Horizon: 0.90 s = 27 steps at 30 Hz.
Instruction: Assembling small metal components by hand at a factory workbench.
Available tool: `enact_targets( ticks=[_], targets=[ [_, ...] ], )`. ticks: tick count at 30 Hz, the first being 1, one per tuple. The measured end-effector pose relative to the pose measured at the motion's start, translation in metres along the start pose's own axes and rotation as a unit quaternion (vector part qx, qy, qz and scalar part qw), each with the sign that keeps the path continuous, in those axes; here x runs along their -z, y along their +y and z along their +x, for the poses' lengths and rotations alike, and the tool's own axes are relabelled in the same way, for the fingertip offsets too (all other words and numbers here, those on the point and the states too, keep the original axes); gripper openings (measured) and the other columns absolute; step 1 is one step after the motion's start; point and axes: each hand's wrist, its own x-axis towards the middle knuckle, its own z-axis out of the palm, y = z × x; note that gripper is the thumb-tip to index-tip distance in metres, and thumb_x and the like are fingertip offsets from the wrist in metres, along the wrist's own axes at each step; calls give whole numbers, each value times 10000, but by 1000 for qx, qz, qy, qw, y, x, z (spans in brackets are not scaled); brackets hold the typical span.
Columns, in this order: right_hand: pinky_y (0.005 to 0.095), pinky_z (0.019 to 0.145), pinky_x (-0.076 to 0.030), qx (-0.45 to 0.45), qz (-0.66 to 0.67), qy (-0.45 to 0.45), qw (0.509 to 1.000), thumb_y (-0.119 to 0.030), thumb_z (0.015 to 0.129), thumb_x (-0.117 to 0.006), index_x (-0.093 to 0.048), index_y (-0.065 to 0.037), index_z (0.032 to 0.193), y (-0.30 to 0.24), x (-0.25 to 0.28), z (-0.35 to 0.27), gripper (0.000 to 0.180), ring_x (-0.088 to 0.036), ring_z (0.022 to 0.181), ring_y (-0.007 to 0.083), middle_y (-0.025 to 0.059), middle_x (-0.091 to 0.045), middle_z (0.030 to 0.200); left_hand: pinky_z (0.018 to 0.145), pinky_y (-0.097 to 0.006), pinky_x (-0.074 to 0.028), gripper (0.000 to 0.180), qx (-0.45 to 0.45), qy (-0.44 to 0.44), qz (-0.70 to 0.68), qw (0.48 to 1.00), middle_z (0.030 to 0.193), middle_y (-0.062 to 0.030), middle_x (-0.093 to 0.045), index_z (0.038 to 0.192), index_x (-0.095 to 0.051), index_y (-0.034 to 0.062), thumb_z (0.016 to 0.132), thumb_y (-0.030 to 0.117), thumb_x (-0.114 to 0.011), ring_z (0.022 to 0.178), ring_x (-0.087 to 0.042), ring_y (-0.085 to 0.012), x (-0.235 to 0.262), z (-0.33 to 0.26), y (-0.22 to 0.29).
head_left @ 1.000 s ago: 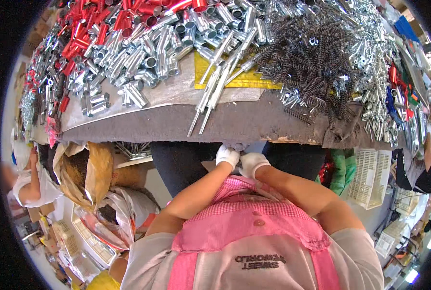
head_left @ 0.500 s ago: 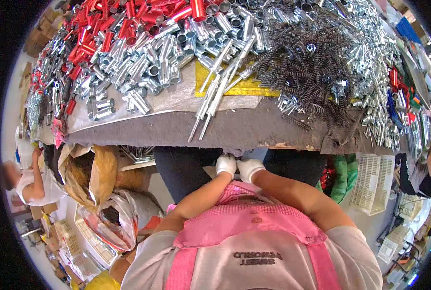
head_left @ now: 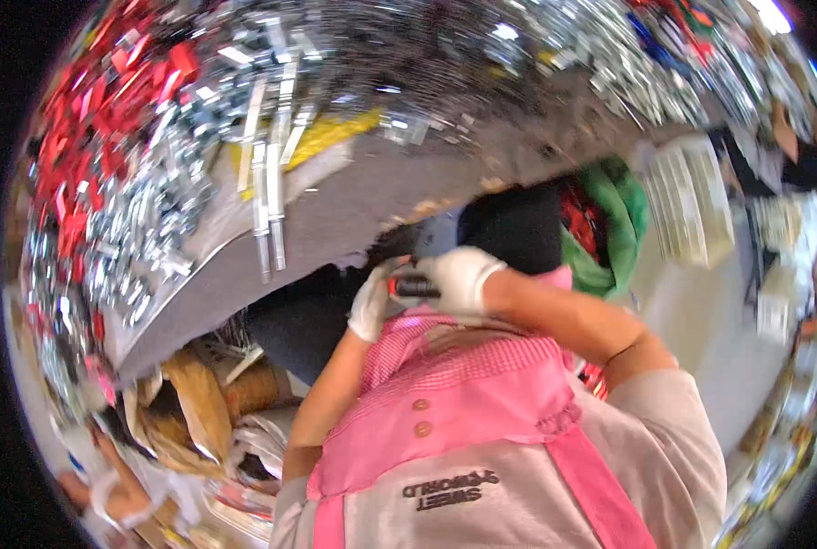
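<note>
Both hands, in white gloves, are held together above my lap, in front of the pink checked apron (head_left: 481,393). A short black cylinder with a red end (head_left: 415,287) lies between them. My right hand (head_left: 461,281) is closed over this piece from the right. Close against its red end, my left hand (head_left: 372,297) has its fingers bent inward; what they grip is hidden by blur. Beyond the hands, long thin metal rods (head_left: 271,192) rest on the table near its edge, over a yellow sheet (head_left: 335,137).
The grey cloth-covered table edge (head_left: 335,229) runs just beyond my hands. Piles of red tubes (head_left: 74,174), silver tubes (head_left: 124,215) and dark springs (head_left: 408,55) cover the table. A green sack (head_left: 623,215) and white crate (head_left: 692,201) stand right; a brown sack (head_left: 198,403) stands left.
The view has turned, and the table now slants. My hands have come back from under the table edge toward my apron, and the black-and-red cylinder now shows between them.
</note>
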Motion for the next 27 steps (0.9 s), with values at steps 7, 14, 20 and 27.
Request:
enact_targets(
  ticks=[7,14,20,27],
  targets=[
    [418,783,-487,-95,-42,501,859,-132,714,-689,-440,-92,1289,65,-20,-170,629,-581,893,373,160,-572,1003,624,-452,-502,304,-145,-48,660,736,776,-144,-645,996,-579,116,745,254,-681,709,-634,-347,-105,42,51],
    [322,756,-494,-416,339,505,676,-222,835,-613,-496,-34,1258,99,-199,-363,477,-629,825,200,122,-649,955,915,-426,-421,641,-450,-266,587,618,1117,-145,-550,1292,-476,100,694,144,-704,1032,-525,-330,-243,35,61],
    [279,377,-381,-467,676,444,357,-253,832,-607,-600,-77,1007,107,-455,-419,248,-520,480,147,58,-601,729,939,-418,-420,459,-379,-195,638,642,1168,-153,-550,1218,-525,75,785,167,-647,1084,-521,-330,-187,45,29],
    [348,884,-452,-571,594,219,522,-495,835,-558,-511,-43,1270,129,-632,-368,629,-606,1027,255,178,-622,1127,955,-414,-408,432,-294,-191,671,653,1180,-148,-549,1199,-528,64,796,175,-637,1113,-506,-333,-166,48,14]
  ],
)
